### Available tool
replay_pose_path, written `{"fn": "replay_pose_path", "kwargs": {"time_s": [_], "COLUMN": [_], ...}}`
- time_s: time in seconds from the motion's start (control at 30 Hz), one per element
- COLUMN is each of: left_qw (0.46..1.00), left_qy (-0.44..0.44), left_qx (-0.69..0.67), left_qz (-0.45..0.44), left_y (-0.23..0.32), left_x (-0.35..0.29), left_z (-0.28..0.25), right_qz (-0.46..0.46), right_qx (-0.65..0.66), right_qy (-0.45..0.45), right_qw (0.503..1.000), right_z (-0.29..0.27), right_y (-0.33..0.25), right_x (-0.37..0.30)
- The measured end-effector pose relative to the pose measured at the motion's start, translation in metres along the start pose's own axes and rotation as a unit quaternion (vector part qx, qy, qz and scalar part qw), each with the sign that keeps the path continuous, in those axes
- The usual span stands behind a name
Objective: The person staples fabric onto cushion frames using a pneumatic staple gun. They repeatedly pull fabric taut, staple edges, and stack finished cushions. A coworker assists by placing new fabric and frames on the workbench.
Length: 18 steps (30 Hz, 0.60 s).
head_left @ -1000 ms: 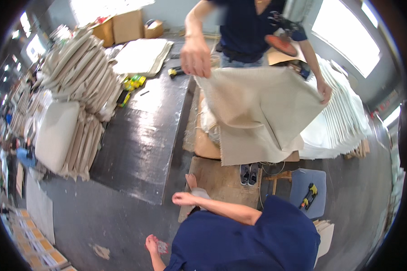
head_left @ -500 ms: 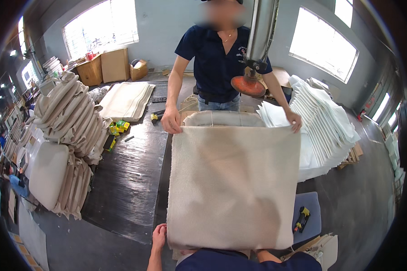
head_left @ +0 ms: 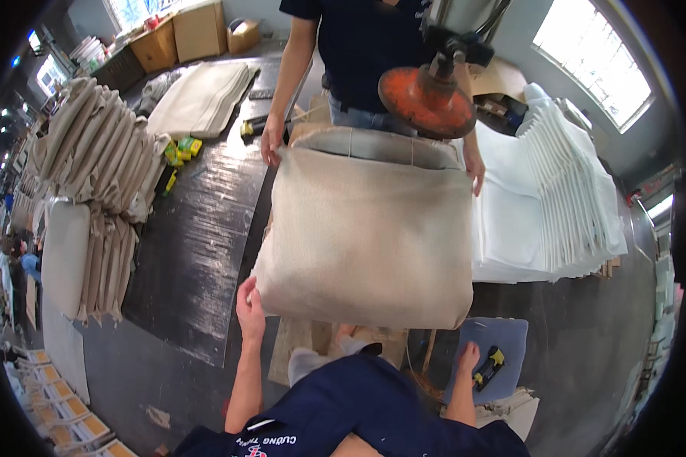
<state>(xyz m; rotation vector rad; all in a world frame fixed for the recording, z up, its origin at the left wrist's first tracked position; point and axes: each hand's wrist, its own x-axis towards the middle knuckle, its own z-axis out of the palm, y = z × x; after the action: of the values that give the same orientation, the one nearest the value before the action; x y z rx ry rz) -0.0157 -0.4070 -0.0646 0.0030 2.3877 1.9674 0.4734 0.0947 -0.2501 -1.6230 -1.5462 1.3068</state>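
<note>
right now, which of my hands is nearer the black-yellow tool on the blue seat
Right hand, just left of the tool; left hand is farther left, at beige cloth.

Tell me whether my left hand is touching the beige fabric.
Touching: the head view shows your left hand meeting the beige fabric at its near left corner, no gap visible.

Glaring window point(head_left: 591, 61), shiny black tabletop point(head_left: 198, 247), dark fisheye edges
</note>
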Motion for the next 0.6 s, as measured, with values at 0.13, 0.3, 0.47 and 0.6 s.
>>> {"fn": "replay_pose_path", "kwargs": {"time_s": [0.13, 0.3, 0.47, 0.6], "left_qw": [0.995, 0.991, 0.990, 0.990], "left_qy": [0.019, 0.072, 0.090, 0.088], "left_qx": [0.097, 0.116, 0.109, 0.110], "left_qz": [0.008, -0.003, -0.022, -0.008], "left_y": [0.003, 0.014, 0.011, 0.025], "left_x": [0.009, 0.017, 0.031, 0.040], "left_z": [0.006, 0.003, 0.002, 0.006], "right_qz": [-0.003, -0.030, -0.013, -0.010], "right_qx": [0.030, 0.029, 0.045, 0.046], "right_qy": [-0.006, -0.064, -0.089, -0.103], "right_qw": [1.000, 0.997, 0.995, 0.994], "right_z": [0.030, 0.061, 0.079, 0.089], "right_y": [-0.098, -0.197, -0.227, -0.232], "right_x": [0.064, 0.083, 0.076, 0.060]}}
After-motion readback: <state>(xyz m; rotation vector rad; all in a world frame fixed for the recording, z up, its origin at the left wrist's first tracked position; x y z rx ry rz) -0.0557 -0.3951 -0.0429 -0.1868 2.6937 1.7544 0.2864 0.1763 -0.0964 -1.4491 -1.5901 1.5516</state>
